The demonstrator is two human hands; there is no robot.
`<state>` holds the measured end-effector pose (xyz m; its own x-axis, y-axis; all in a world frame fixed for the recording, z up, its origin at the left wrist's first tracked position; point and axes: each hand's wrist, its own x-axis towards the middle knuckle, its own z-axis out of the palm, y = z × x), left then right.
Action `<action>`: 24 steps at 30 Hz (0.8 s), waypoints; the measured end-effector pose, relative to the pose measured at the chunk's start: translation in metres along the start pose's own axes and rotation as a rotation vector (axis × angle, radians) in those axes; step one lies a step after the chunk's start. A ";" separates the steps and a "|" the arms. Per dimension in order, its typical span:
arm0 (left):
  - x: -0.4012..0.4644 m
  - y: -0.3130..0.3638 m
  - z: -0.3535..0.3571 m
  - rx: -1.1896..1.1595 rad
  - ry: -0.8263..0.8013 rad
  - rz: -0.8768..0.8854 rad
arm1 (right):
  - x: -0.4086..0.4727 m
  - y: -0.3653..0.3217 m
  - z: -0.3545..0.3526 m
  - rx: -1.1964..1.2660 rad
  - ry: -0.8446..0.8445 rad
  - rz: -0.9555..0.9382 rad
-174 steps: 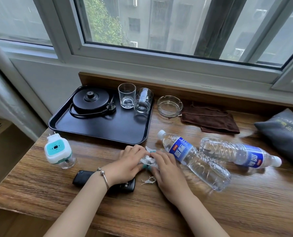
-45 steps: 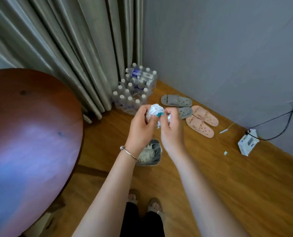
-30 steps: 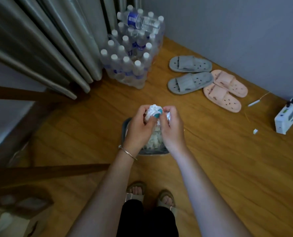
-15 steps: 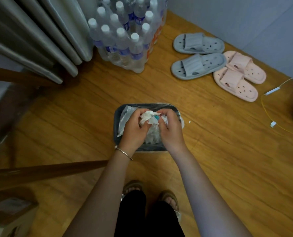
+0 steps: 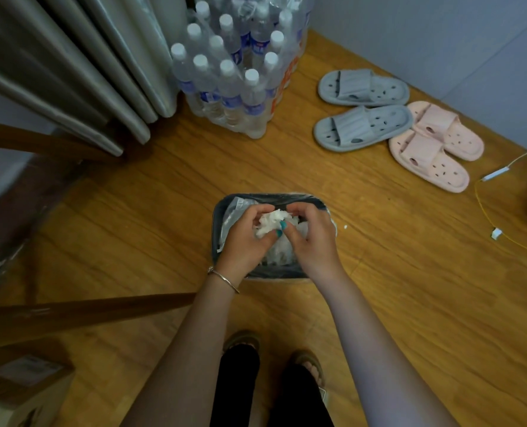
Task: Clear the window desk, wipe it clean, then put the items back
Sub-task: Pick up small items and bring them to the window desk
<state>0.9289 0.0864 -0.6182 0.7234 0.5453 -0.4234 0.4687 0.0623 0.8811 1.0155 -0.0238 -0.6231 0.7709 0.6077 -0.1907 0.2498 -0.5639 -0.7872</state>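
Where hands (image 5: pixel 283 238) meet: paper-filled bin (image 5: pixel 217 211).

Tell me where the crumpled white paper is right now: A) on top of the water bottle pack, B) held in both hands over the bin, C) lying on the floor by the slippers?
B: the left hand and right hand both grip the crumpled white paper directly above the open bin.

Four slippers — two grey (image 5: pixel 360 109), two pink (image 5: pixel 434 146) — one bin (image 5: pixel 216 217), one pack of bottles (image 5: pixel 234 72), two hands (image 5: pixel 243 238).
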 end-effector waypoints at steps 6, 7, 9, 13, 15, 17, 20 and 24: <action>-0.012 0.022 -0.003 0.123 -0.053 0.026 | -0.007 -0.023 -0.020 -0.064 -0.039 0.010; -0.015 0.028 -0.004 0.143 -0.062 0.025 | -0.008 -0.028 -0.024 -0.057 -0.048 0.019; -0.021 0.041 -0.007 0.168 -0.065 0.024 | -0.011 -0.038 -0.033 -0.030 -0.048 0.017; -0.036 0.077 -0.014 0.153 -0.033 0.018 | -0.017 -0.069 -0.058 0.015 -0.040 0.010; -0.045 0.101 -0.017 0.098 -0.006 -0.004 | -0.020 -0.090 -0.074 0.027 -0.050 0.004; -0.057 0.129 -0.020 0.052 0.006 -0.010 | -0.024 -0.112 -0.093 0.032 -0.060 -0.020; -0.075 0.174 -0.029 0.053 0.022 0.055 | -0.025 -0.146 -0.122 0.027 -0.071 -0.051; -0.097 0.238 -0.044 0.030 0.081 0.117 | -0.027 -0.198 -0.163 0.034 -0.112 -0.110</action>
<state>0.9479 0.0846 -0.3581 0.7314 0.6128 -0.2991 0.3998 -0.0300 0.9161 1.0410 -0.0198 -0.3663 0.6692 0.7244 -0.1654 0.3074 -0.4726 -0.8259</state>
